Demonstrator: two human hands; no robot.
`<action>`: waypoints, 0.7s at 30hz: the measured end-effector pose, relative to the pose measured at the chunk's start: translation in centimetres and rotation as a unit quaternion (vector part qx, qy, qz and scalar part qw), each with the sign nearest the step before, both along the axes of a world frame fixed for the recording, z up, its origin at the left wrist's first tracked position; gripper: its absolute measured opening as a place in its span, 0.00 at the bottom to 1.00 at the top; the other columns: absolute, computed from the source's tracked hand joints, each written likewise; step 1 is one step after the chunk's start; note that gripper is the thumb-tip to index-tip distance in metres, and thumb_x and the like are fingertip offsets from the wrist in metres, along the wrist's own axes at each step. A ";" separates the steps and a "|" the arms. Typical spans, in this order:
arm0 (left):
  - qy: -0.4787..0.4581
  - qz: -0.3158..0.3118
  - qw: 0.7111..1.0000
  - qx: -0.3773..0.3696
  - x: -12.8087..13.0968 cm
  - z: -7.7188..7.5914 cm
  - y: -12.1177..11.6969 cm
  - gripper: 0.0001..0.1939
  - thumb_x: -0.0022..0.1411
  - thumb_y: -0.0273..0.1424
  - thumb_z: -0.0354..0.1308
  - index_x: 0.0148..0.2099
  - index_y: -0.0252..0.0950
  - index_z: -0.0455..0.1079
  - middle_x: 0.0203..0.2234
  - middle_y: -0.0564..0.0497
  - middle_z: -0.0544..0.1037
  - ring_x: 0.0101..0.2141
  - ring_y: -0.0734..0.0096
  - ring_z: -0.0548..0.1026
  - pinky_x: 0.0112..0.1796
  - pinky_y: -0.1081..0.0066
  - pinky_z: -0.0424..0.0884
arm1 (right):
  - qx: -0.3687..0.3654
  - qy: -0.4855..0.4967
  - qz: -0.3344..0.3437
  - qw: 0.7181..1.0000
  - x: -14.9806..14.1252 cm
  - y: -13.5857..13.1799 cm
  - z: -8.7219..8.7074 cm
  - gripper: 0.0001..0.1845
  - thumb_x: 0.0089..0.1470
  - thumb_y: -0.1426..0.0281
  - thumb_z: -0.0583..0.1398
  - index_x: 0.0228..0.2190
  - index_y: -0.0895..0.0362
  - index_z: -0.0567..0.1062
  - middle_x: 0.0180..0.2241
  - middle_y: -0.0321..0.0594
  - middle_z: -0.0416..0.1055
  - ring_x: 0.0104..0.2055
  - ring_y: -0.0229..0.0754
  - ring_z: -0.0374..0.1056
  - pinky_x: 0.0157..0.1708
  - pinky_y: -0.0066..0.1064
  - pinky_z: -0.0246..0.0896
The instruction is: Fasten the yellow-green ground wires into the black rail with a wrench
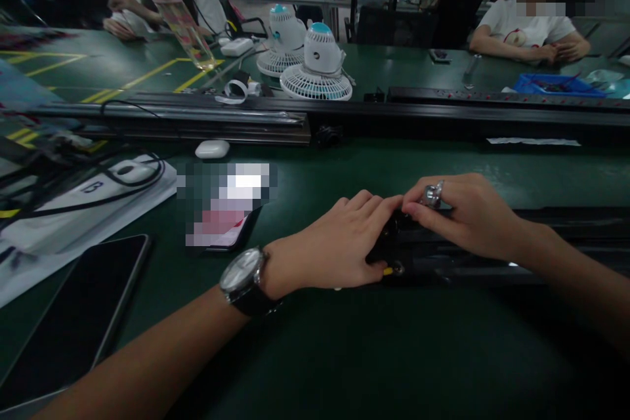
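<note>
A long black bar (457, 266) lies on the green table and runs off to the right. My left hand (327, 239), with a watch on its wrist, is wrapped over the bar's near-left end, thumb low and fingers on top. Beside that thumb shows a small yellow piece (388, 271) at the bar's end. My right hand (472, 213), wearing a ring, is closed in a pinch at the upper edge of the same end, close to my left fingertips. Whatever sits between its thumb and finger is too small and dark to make out.
Left of my hands lie a lit phone (231, 233), a dark phone (81, 315), a white earbud case (212, 149) and a white power strip (93, 193) with black cables. Black rails (354, 119) cross behind; beyond stand two white fans (317, 65), a blue tray (556, 85) and seated people.
</note>
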State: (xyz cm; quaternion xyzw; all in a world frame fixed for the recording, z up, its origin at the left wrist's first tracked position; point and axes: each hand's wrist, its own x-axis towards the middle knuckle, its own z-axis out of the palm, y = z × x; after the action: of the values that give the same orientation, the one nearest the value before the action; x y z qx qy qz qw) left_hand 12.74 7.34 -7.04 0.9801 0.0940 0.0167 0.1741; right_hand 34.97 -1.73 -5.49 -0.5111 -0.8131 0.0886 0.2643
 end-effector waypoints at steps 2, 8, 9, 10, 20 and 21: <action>-0.002 0.000 1.000 0.008 0.0 0.0 0.0 0.35 0.65 0.40 0.62 0.68 0.35 0.54 0.61 0.39 0.67 0.55 0.52 0.67 0.54 0.55 0.67 | -0.001 -0.006 0.001 1.000 0.0 0.0 -0.1 0.10 0.68 0.70 0.59 0.34 0.57 0.78 0.33 0.39 0.80 0.32 0.40 0.74 0.36 0.31 0.64; -0.007 0.012 0.999 0.033 0.4 -0.3 -0.3 0.34 0.65 0.52 0.63 0.61 0.33 0.62 0.57 0.39 0.71 0.55 0.50 0.69 0.55 0.52 0.65 | -0.006 -0.012 0.014 1.000 0.0 0.2 -0.2 0.10 0.68 0.70 0.59 0.36 0.59 0.79 0.34 0.38 0.80 0.34 0.39 0.74 0.36 0.30 0.62; -0.015 0.011 0.999 0.046 0.6 -0.4 -0.4 0.37 0.63 0.54 0.64 0.62 0.33 0.62 0.57 0.38 0.71 0.58 0.48 0.68 0.57 0.49 0.63 | -0.010 -0.009 0.013 1.000 0.0 0.2 -0.2 0.10 0.69 0.70 0.59 0.37 0.59 0.79 0.34 0.37 0.80 0.33 0.38 0.74 0.36 0.30 0.61; -0.024 0.009 0.998 0.062 0.8 -0.5 -0.5 0.40 0.62 0.55 0.65 0.63 0.32 0.61 0.59 0.37 0.70 0.61 0.45 0.65 0.60 0.46 0.59 | -0.013 -0.006 0.012 1.000 0.0 0.2 -0.2 0.10 0.69 0.70 0.59 0.37 0.59 0.79 0.34 0.37 0.80 0.33 0.38 0.74 0.36 0.29 0.61; 0.003 -0.012 0.995 0.095 1.7 -0.1 -0.6 0.39 0.60 0.51 0.68 0.61 0.28 0.64 0.56 0.37 0.72 0.55 0.49 0.70 0.56 0.54 0.64 | -0.018 -0.010 0.016 1.000 0.2 0.2 0.0 0.12 0.70 0.70 0.57 0.35 0.59 0.78 0.31 0.35 0.77 0.30 0.36 0.71 0.34 0.29 0.58; 0.005 -0.014 0.995 0.096 1.7 -0.1 -0.5 0.39 0.61 0.51 0.68 0.62 0.28 0.63 0.56 0.38 0.72 0.55 0.50 0.70 0.56 0.54 0.65 | -0.016 -0.009 0.016 1.000 0.2 0.2 0.0 0.12 0.70 0.70 0.57 0.34 0.59 0.78 0.31 0.35 0.77 0.30 0.36 0.70 0.33 0.28 0.58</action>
State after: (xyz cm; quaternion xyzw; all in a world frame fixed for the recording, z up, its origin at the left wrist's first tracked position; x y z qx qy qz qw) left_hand 14.46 6.82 -7.10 0.9935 0.0793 0.0183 0.0793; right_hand 35.13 -1.54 -5.47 -0.5029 -0.8219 0.1012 0.2477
